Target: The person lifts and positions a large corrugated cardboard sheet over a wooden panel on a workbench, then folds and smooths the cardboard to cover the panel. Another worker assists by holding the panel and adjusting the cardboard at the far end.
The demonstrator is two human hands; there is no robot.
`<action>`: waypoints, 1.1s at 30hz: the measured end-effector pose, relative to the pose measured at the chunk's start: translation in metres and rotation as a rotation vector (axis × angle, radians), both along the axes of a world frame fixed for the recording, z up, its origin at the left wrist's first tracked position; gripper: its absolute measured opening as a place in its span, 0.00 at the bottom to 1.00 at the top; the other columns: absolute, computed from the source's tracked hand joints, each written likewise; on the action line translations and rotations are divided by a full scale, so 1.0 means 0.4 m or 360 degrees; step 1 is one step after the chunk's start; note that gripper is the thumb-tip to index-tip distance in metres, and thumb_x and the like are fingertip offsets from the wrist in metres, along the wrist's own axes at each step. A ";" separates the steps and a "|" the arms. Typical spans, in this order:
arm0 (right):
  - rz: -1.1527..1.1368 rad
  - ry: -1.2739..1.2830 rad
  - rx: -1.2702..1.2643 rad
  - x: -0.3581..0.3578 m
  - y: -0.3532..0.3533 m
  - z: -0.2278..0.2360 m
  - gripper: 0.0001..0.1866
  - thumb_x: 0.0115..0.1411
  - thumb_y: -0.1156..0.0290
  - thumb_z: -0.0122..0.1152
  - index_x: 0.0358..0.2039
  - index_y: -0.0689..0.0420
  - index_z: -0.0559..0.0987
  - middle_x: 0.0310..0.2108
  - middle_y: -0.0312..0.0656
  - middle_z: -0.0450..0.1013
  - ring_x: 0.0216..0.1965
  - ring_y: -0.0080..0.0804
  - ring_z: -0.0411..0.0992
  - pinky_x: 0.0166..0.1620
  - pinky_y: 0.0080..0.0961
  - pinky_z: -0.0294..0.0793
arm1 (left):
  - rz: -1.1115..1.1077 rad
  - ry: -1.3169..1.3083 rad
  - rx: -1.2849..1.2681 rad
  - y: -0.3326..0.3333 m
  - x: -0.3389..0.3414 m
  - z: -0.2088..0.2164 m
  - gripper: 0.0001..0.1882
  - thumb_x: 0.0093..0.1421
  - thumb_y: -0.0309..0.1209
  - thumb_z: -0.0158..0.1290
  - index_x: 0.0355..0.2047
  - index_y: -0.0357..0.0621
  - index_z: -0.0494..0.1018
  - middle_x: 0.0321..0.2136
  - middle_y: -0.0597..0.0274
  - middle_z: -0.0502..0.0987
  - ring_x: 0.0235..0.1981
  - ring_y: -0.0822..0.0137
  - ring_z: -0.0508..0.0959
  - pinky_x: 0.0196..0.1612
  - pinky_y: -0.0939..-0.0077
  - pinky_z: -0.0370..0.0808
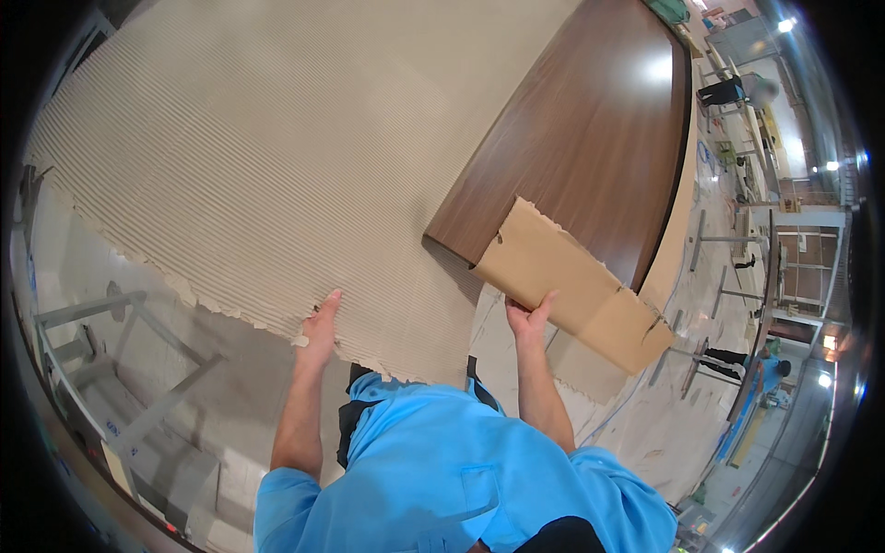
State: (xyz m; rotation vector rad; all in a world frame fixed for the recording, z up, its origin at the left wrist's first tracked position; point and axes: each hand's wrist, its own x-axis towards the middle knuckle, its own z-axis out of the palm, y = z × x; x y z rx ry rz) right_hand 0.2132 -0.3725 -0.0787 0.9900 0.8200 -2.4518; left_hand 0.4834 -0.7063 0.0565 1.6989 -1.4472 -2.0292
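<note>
A large sheet of single-faced corrugated cardboard (304, 138) spreads out in front of me, its near edge ragged and torn. My left hand (320, 324) grips that edge, thumb on top of the ridges and the other fingers hidden beneath. To the right lies a dark brown wood-grain panel (572, 138), partly covered by the cardboard. Over the panel's near end sits a smooth brown cardboard flap (576, 286) with torn edges. My right hand (529, 319) holds the flap's near edge, thumb above. Whether the flap joins the large sheet, I cannot tell.
Grey metal frames (138, 369) stand at the lower left, below the sheet's edge. Beyond the panel on the right are more metal stands (728, 240) on a pale floor. Two people are farther off, one at the upper right (728, 90), another at the lower right (737, 361).
</note>
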 end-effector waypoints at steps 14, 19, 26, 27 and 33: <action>0.1664 0.0063 0.0817 0.161 -0.044 -0.020 0.26 0.65 0.57 0.60 0.59 0.56 0.69 0.53 0.39 0.71 0.55 0.33 0.69 0.56 0.36 0.69 | 0.0212 -0.0266 0.0108 -0.097 0.021 -0.123 0.52 0.57 0.46 0.62 0.66 0.23 0.45 0.62 0.41 0.62 0.61 0.57 0.65 0.61 0.69 0.63; 0.0005 0.0132 0.0016 0.001 0.000 -0.008 0.28 0.63 0.50 0.59 0.59 0.49 0.69 0.59 0.40 0.67 0.58 0.42 0.65 0.60 0.43 0.66 | 0.0144 0.0037 0.0358 -0.113 0.036 -0.159 0.52 0.56 0.48 0.63 0.64 0.21 0.47 0.62 0.41 0.61 0.61 0.57 0.63 0.62 0.69 0.61; -0.0217 -0.0187 0.0163 -0.071 0.020 -0.001 0.28 0.64 0.47 0.57 0.60 0.47 0.69 0.60 0.39 0.67 0.59 0.45 0.63 0.59 0.51 0.64 | 0.0252 -0.0202 0.0317 -0.098 0.044 -0.187 0.43 0.58 0.43 0.62 0.59 0.20 0.55 0.55 0.44 0.69 0.57 0.58 0.68 0.60 0.69 0.64; -0.0223 -0.0179 0.0246 -0.075 0.025 -0.004 0.28 0.64 0.47 0.57 0.60 0.47 0.69 0.60 0.39 0.67 0.59 0.45 0.63 0.59 0.52 0.64 | 0.0272 -0.0221 0.0321 -0.097 0.045 -0.190 0.47 0.57 0.46 0.62 0.60 0.20 0.53 0.57 0.42 0.65 0.59 0.57 0.66 0.61 0.68 0.62; -0.0194 -0.0186 0.0155 -0.066 0.065 -0.001 0.28 0.64 0.47 0.56 0.60 0.46 0.68 0.60 0.40 0.66 0.59 0.46 0.63 0.59 0.53 0.64 | 0.0122 0.0148 0.0380 -0.108 0.052 -0.198 0.52 0.55 0.52 0.63 0.61 0.17 0.52 0.60 0.42 0.61 0.62 0.56 0.62 0.64 0.70 0.58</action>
